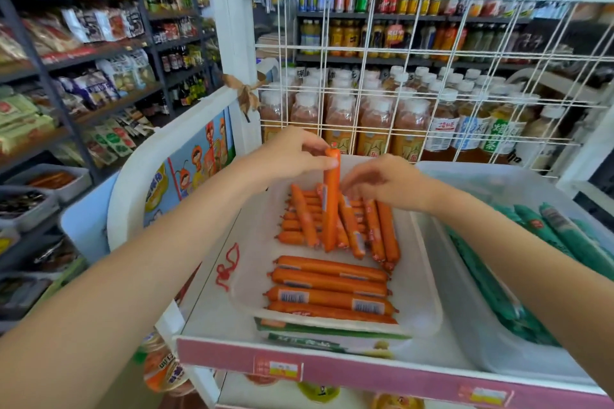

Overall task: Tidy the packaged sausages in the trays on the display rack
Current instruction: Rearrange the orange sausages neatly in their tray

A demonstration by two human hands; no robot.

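A translucent white tray (422, 279) on the display rack holds orange packaged sausages. Several lie crosswise in a neat front row (329, 289); a loose pile (368, 226) lies at the back. My left hand (292, 156) pinches the top of one orange sausage (330, 206), which stands upright on the pile. My right hand (382, 181) hovers just right of that sausage over the back pile, fingers curled; motion blur hides whether it touches a sausage. A second tray (471, 335) to the right holds green packaged sausages (545, 236).
A white wire grid (415, 83) backs the rack, with drink bottles behind it. The rack's pink front edge (365, 372) carries price labels. A red string (227, 267) lies left of the tray. Shelves of snacks (83, 60) fill the left side.
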